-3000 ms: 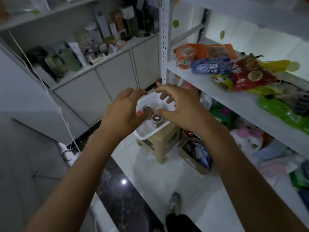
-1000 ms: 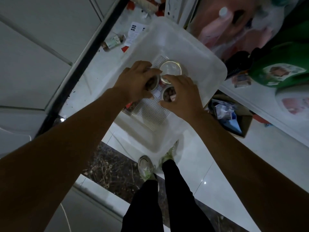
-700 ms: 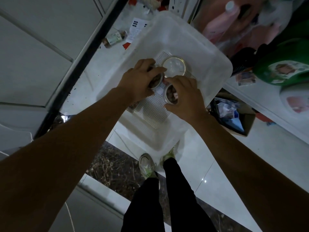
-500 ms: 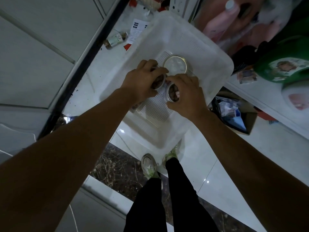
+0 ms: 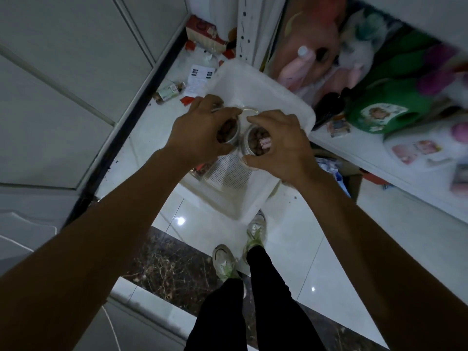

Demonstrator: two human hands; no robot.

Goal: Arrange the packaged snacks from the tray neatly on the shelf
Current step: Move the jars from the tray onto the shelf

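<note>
My left hand (image 5: 202, 130) is curled round the left jar (image 5: 228, 129). My right hand (image 5: 281, 145) is curled round the right jar (image 5: 255, 143), thumb on its lower side in the frame and fingers over its upper side. Both are small clear jars of brown snacks, held side by side and nearly touching in the middle of the frame, over the white tray (image 5: 268, 84). I look down onto their round tops, so their long axes point roughly up toward me and they seem close to upright. In the gap above my fingertips shows the rim of a third jar (image 5: 249, 111), which I think sits lower, in the tray.

The shelf (image 5: 395, 171) runs down the right side of the frame, and its white post (image 5: 244, 29) stands at top centre, just beyond the tray. So the shelf lies to the right of both jars, and my right hand is nearer. I judge the right jar should cross first, kept upright. The board in view is crowded by a green bag (image 5: 387, 107), so free room looks scarce there.
</note>
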